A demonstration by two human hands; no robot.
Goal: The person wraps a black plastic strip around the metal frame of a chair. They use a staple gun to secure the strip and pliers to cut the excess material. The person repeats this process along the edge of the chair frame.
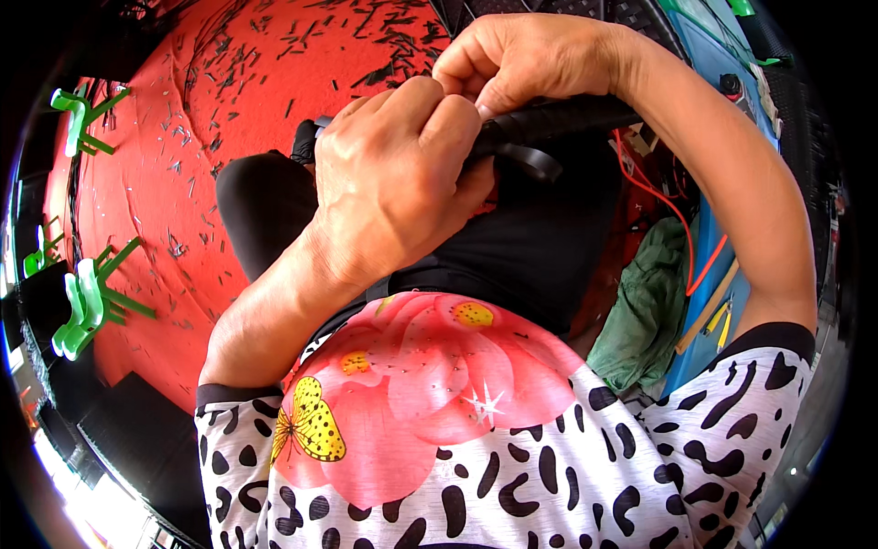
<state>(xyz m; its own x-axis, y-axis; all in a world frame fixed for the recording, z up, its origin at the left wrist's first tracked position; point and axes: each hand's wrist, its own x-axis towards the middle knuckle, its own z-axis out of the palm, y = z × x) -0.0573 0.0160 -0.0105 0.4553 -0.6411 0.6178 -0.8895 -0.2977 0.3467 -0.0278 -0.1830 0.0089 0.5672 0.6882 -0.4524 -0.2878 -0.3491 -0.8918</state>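
Head view: the left hand [393, 174] clamps around a black taped bundle [558, 119] held over the lap, steadying it, while the right hand [521, 59] pinches its wrap just beside. Black scraps [366, 41] litter the red floor [155, 210] beyond.

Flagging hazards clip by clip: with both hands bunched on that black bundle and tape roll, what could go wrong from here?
1. The left hand covers most of the black bundle, so the right hand may be pinching blind and could lose its hold.
2. The black tape roll hangs loose under the bundle; it might swing or snag.
3. The red wire trails near the right forearm and could catch.
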